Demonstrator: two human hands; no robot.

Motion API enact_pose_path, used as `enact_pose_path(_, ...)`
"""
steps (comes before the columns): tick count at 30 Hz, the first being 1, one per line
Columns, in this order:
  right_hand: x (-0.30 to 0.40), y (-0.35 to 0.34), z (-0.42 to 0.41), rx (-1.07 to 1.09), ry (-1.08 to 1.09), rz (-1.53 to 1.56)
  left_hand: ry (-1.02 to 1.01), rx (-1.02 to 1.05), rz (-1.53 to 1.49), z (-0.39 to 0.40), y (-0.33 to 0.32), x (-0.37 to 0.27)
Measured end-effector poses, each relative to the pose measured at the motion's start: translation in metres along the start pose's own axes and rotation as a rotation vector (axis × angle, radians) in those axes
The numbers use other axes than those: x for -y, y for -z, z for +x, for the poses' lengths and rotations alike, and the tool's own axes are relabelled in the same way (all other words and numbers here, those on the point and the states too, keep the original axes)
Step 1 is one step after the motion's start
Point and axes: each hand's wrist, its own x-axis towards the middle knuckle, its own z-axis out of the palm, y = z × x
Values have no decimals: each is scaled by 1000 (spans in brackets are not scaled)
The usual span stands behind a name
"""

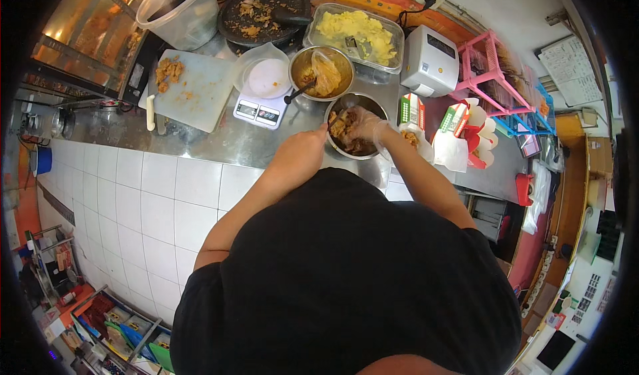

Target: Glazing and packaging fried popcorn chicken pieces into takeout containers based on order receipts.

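A steel mixing bowl (pixel 382 106) stands near the counter's front edge, with fried, breaded-looking pieces and dark sauce (pixel 360 146) inside. My right hand (pixel 367 124), in a clear plastic glove, reaches into it and touches the food; its fingertips are hidden among the pieces. At the bowl's left rim, my left hand (pixel 303 150) is bare and closed around the handle end of a dark spoon (pixel 350 100), whose head rests toward the bowl's far side. Just behind sits a second steel bowl (pixel 295 70) holding yellowish sauce, a plastic bag (pixel 327 73) and a black-handled utensil (pixel 299 92).
Left lie a digital scale (pixel 258 111), a cutting board (pixel 209 83) with fried pieces and a knife (pixel 151 113). Behind are a stone mortar (pixel 232 23) and a tub of yellow food (pixel 357 30). Right stand a label printer (pixel 430 60), food boxes (pixel 452 120) and a pink rack (pixel 491 70).
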Motion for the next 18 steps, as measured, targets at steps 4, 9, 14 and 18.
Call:
enact_pose_path(4, -6, 16, -14, 191, 60, 541, 44, 7, -15, -2, 6, -1)
enact_pose_path(9, 2, 44, -31, 321, 103, 552, 42, -12, -21, -2, 6, 2)
enact_pose_path(14, 73, 36, -56, 36, 173, -707, 21, -24, -10, -1, 4, 3)
enact_pose_path(18, 45, -1, -30, -76, 300, -608, 21, -18, -6, 2, 6, 2)
